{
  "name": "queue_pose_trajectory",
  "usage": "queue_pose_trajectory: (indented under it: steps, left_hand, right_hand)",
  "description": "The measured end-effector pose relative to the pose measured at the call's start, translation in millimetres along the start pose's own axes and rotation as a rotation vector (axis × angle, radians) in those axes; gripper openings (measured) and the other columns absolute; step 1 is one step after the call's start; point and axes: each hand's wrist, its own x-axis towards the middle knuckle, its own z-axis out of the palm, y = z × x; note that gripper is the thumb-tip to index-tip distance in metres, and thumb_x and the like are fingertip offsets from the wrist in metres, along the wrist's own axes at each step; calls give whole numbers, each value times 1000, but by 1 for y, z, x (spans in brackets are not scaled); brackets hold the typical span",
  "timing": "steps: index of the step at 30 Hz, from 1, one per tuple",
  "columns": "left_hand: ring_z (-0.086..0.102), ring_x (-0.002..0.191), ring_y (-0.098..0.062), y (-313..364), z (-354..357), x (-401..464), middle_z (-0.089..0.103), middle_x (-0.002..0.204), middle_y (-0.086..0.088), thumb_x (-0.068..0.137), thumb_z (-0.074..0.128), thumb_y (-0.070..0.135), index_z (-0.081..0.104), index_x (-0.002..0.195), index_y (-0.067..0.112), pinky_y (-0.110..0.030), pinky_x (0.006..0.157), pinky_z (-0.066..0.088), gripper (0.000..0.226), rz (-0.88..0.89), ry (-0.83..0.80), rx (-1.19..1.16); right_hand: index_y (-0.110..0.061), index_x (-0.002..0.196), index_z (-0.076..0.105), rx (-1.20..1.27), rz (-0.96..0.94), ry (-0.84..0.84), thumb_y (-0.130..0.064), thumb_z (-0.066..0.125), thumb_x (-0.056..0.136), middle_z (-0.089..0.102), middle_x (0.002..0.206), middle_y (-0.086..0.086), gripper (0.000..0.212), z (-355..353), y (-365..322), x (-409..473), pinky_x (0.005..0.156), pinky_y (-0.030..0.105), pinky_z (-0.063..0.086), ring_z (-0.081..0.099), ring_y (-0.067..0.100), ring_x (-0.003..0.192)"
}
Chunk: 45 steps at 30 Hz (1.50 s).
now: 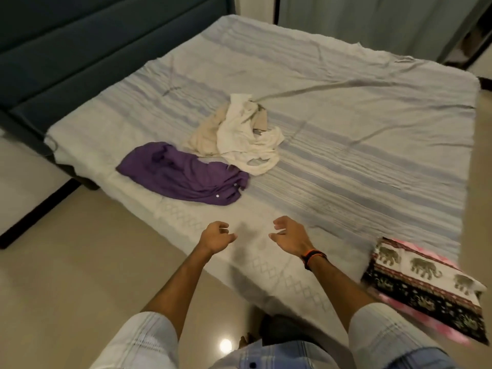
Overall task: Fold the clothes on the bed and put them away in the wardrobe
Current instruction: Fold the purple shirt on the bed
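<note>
Above the near edge of the bed (346, 145), the left hand (217, 235) and the right hand (288, 237) hang side by side with a small gap between them, both empty, fingers loosely curled and relaxed, touching nothing. A dark band with an orange stripe (312, 258) circles the right wrist, and pale checked sleeves cover both upper arms. Beyond the left hand, a crumpled purple shirt (183, 174) with small white buttons lies on the striped bedsheet near the bed's edge. Just behind it, touching its far corner, sits a rumpled heap of cream and white clothes (239, 131). To the right of the right hand, at the bed's near corner, rests a folded elephant-print cloth (423, 280) over something pink. A dark padded headboard (80, 49) stands at the far left.
</note>
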Motion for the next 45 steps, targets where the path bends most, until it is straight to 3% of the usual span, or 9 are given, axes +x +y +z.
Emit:
queue_pose_trajectory:
  steps: [7,15,22,27,30,35,40,45]
  left_hand:
    - [61,109,-23,-22,-77,38,59,127,-10,86,74,23,52,132,9,-41,98,51,53,-67,101,-87]
    - [62,111,-25,-26,-140,89,62,125,-11,84,75,26,54,127,9,-44,100,50,51,-144,166,-180]
    - [64,107,-22,-23,-169,147,64,117,-7,85,74,22,55,125,10,-37,95,52,46,-204,107,-225]
    - [63,107,-23,-28,-200,208,65,116,-8,85,74,21,56,124,9,-33,88,52,44,-212,68,-223]
    - [63,109,-23,-37,-217,243,64,121,-8,86,74,23,57,126,9,-32,87,52,46,-229,12,-190]
    - [64,109,-23,-48,-230,297,65,122,-10,86,74,22,58,125,8,-31,90,52,44,-278,-72,-148]
    - [63,111,-21,-60,-222,329,64,123,-9,87,73,19,57,126,6,-26,88,50,45,-314,-155,-121]
    - [64,109,-19,-68,-217,342,66,121,-8,85,75,21,60,122,9,-34,98,51,43,-308,-190,-99]
  right_hand:
    - [-9,122,57,-65,-69,-111,-15,72,87,63,120,9,39,56,-65,72,78,21,45,60,16,92]
    - [-5,122,58,-112,-89,-219,-13,73,86,63,119,12,39,88,-123,149,90,30,49,61,20,97]
    - [-6,119,58,-179,-9,-255,-15,71,88,62,113,7,35,106,-150,207,83,21,42,60,22,107]
    - [-8,117,60,-249,-1,-230,-18,71,86,67,112,5,35,132,-169,257,89,24,45,62,22,106]
    - [-7,114,61,-312,26,-241,-18,70,86,67,111,6,32,155,-181,284,93,34,50,63,25,104]
    - [-9,116,67,-551,-3,-372,-18,68,86,64,123,11,32,195,-184,328,98,39,48,60,30,114]
    - [-16,128,63,-894,55,-613,-16,62,88,35,149,12,40,227,-159,356,109,48,39,40,41,129]
    - [-4,124,61,-902,64,-620,-12,58,89,51,129,19,37,233,-154,362,101,42,46,53,40,115]
